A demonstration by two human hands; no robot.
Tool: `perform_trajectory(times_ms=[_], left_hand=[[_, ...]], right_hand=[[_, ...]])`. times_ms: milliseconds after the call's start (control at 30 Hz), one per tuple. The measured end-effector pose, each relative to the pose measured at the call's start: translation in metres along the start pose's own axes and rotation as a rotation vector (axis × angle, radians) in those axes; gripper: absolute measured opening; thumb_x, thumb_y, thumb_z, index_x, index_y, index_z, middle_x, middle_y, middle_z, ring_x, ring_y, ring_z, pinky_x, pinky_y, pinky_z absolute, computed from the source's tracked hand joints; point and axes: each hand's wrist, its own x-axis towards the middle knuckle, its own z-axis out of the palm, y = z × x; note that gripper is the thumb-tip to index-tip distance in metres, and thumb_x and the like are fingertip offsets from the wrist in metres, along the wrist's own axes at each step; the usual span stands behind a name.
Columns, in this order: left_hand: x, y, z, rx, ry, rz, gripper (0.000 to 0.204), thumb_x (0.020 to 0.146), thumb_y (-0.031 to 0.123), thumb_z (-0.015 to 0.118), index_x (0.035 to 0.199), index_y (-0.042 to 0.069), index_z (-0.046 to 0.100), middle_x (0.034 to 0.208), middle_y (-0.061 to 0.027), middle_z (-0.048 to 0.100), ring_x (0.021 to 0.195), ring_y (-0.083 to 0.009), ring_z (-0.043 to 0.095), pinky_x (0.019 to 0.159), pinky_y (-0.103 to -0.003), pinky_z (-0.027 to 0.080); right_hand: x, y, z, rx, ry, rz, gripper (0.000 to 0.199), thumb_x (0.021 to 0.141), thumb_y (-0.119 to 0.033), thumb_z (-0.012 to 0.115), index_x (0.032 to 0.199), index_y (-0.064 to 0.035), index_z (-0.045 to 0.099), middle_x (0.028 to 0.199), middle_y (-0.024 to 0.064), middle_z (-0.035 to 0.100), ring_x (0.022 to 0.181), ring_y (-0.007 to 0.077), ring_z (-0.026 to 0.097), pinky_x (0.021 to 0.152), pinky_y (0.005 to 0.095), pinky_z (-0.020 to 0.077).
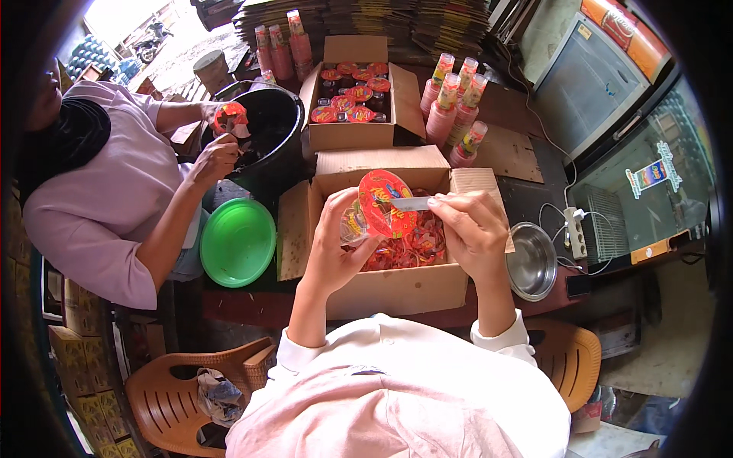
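My left hand (330, 240) is wrapped round a clear plastic cup (353, 223) with a red printed film lid (379, 214), tilted so the lid faces right. In my right hand (475, 229) is a knife, its flat grey blade (411, 204) lying against the lid; the handle is hidden by my fingers. Directly below both hands stands an open cardboard box (397, 296), filled with red film lids (420, 246). What the cup holds is hard to make out.
At left a co-worker (107, 168) holds a red-lidded cup (231, 114) over a black bucket (294, 137). Nearby are a green basin (238, 243), a steel bowl (533, 263), another box (351, 136) of lidded cups, stacked pink cups (441, 122) and a power strip (575, 233).
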Motion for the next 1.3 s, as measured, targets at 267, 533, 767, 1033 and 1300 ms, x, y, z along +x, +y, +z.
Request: perform_trajectory(times_ms=[267, 533, 767, 1033, 1300], left_hand=[[0.001, 0.009, -0.003, -0.208, -0.102, -0.078, 0.059, 0.068, 0.000, 0.061, 0.122, 0.000, 0.036, 0.111, -0.0154, 0.048, 0.103, -0.0269, 0.048, 0.089, -0.033, 0.037], [0.008, 0.009, -0.003, -0.031, -0.094, -0.020, 0.061, 0.066, 0.003, 0.060, 0.121, 0.000, 0.036, 0.110, -0.0170, 0.049, 0.100, -0.0315, 0.050, 0.088, -0.036, 0.038], [0.011, 0.022, -0.004, 0.080, -0.103, 0.032, 0.061, 0.065, 0.004, 0.060, 0.121, 0.002, 0.037, 0.110, -0.0184, 0.049, 0.100, -0.0341, 0.049, 0.087, -0.038, 0.039], [0.009, 0.022, -0.006, 0.183, -0.090, 0.049, 0.063, 0.063, 0.004, 0.059, 0.122, 0.002, 0.037, 0.109, -0.0183, 0.049, 0.099, -0.0344, 0.050, 0.085, -0.039, 0.041], [0.007, 0.026, 0.001, 0.170, -0.054, 0.012, 0.064, 0.064, 0.007, 0.064, 0.122, 0.003, 0.036, 0.108, -0.0175, 0.051, 0.094, -0.0339, 0.053, 0.080, -0.037, 0.045]], right_hand=[[0.011, 0.010, 0.008, -0.062, -0.094, -0.158, 0.021, 0.062, -0.009, 0.061, 0.082, -0.0083, 0.065, 0.080, 0.0005, 0.060, 0.074, 0.0157, 0.057, 0.064, 0.0283, 0.0488], [0.012, 0.010, 0.009, -0.017, -0.117, -0.173, 0.032, 0.067, -0.011, 0.062, 0.099, -0.0122, 0.062, 0.076, -0.0020, 0.061, 0.074, 0.0129, 0.058, 0.063, 0.0257, 0.0485], [0.010, 0.016, 0.014, -0.016, -0.106, -0.138, 0.040, 0.066, -0.010, 0.063, 0.106, -0.0112, 0.059, 0.074, -0.0009, 0.061, 0.070, 0.0131, 0.059, 0.061, 0.0265, 0.0485], [0.009, 0.016, 0.019, 0.046, -0.067, -0.161, 0.044, 0.065, -0.007, 0.063, 0.109, -0.0083, 0.058, 0.071, 0.0010, 0.060, 0.068, 0.0139, 0.058, 0.058, 0.0262, 0.0481], [0.003, 0.021, 0.029, 0.067, -0.010, -0.174, 0.046, 0.062, -0.006, 0.063, 0.108, -0.0059, 0.058, 0.071, 0.0017, 0.060, 0.065, 0.0145, 0.057, 0.058, 0.0265, 0.0480]])
